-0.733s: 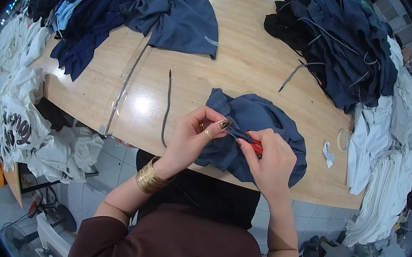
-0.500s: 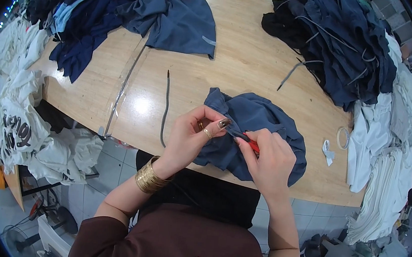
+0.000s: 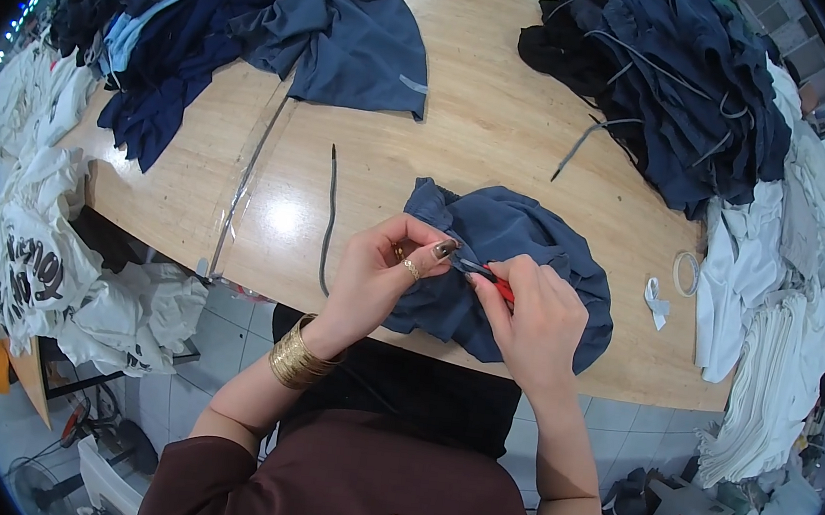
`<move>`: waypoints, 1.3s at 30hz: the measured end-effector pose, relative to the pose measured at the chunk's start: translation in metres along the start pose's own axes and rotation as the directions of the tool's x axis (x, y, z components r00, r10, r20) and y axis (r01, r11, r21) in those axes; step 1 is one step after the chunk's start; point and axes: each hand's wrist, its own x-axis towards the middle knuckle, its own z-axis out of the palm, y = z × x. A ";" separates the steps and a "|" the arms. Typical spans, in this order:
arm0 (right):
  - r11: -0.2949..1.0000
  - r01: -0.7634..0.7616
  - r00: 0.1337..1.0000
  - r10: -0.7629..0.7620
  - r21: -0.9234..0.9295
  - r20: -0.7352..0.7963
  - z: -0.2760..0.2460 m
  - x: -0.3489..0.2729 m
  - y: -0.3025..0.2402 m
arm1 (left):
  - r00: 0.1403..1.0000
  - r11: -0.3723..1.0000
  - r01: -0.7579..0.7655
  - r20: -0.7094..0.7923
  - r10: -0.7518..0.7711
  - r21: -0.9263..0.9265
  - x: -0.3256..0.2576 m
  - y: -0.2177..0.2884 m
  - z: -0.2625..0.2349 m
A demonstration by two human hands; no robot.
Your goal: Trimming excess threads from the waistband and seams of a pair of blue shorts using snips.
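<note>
A dark blue-grey garment (image 3: 536, 228) lies bunched at the table's near edge, in front of me. With thumb and fingers, my left hand (image 3: 389, 267) pinches the edge of its cloth. My right hand (image 3: 540, 306) is closed around a small red-handled cutting tool (image 3: 503, 289), whose metal tip points at the cloth by my left fingertips. Fingers hide most of the tool, so its exact kind is unclear. Left of the garment, a grey drawstring (image 3: 332, 214) with a dark tip lies on the wood, its lower end passing behind my left wrist.
Dark garments with grey cords form a heap (image 3: 671, 94) at the far right. More blue garments (image 3: 360, 36) lie at the far left. White folded cloth (image 3: 756, 384) hangs along the right edge, near a white ring (image 3: 685, 274) and a white scrap (image 3: 656, 305). White printed garments (image 3: 41, 249) are piled at left.
The view has shifted slightly. The red-handled tool's tip shows a little more beside my left fingertips; both hands keep nearly the same place and hold.
</note>
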 end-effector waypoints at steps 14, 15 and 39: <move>1.000 0.019 1.000 -0.019 -0.024 -0.009 -0.001 0.000 0.000 | 1.000 1.000 0.004 0.015 -0.004 -0.014 0.001 -0.002 0.000; 0.999 0.022 1.000 -0.022 -0.027 -0.013 -0.001 0.000 0.000 | 1.000 1.000 0.004 0.017 -0.004 -0.011 0.001 -0.002 0.000; 1.000 0.014 0.999 -0.014 -0.018 -0.040 0.004 -0.002 0.001 | 1.000 1.000 0.006 0.025 -0.006 0.000 0.001 -0.002 -0.001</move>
